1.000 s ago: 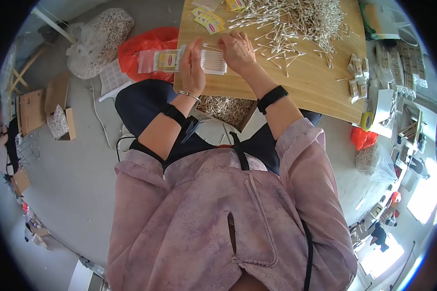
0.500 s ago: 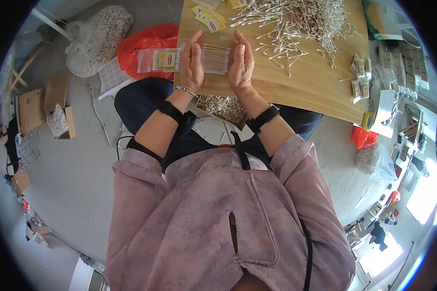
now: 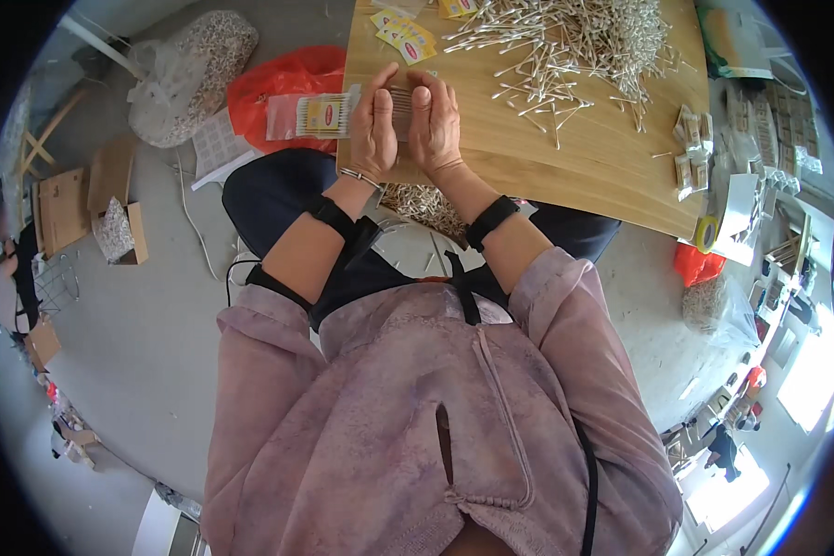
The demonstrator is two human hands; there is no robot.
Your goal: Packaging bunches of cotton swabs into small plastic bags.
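A flat row of cotton swabs (image 3: 401,109) lies near the table's front edge, between my two cupped hands. My left hand (image 3: 374,132) is at its left side, fingers stretched out and thumb upward. At its right side my right hand (image 3: 436,125) curves inward, fingers extended, covering much of the row. Whether the palms press on the swabs is hidden. Just left of my left hand is a clear packet of swabs with a yellow card (image 3: 324,116). Yellow cards (image 3: 406,39) lie beyond the hands, and a large heap of loose swabs (image 3: 593,42) spreads to the right.
Below the table edge sits a container of swabs (image 3: 426,206). A red plastic bag (image 3: 283,79) lies at the table's left side. Small packs (image 3: 691,139) and a roll of yellow tape (image 3: 706,233) are at the right edge. A swab-filled bag (image 3: 199,69) stands on the floor.
My right hand has moved left, closer to my left hand. The gap between them has narrowed, and less of the swab row shows. The whole view has shifted slightly.
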